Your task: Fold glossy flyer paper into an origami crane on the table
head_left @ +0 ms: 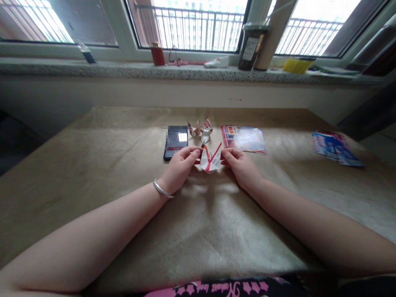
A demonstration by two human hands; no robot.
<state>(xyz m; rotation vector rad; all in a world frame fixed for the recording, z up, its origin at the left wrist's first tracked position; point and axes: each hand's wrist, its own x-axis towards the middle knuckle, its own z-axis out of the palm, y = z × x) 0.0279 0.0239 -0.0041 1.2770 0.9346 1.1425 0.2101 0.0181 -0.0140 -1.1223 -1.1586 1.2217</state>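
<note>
Both hands pinch a small folded paper piece, white with red stripes, held just above the tan table. My left hand, with a silver bangle on its wrist, grips the paper's left side with closed fingers. My right hand grips its right side, fingers also closed. Just behind the paper lies a finished folded paper figure in the same print.
A phone with a lit screen lies left of the folded figure. A stack of printed leaflets lies to the right, another leaflet at the far right. The window sill behind holds a red cup, a dark jar and small items.
</note>
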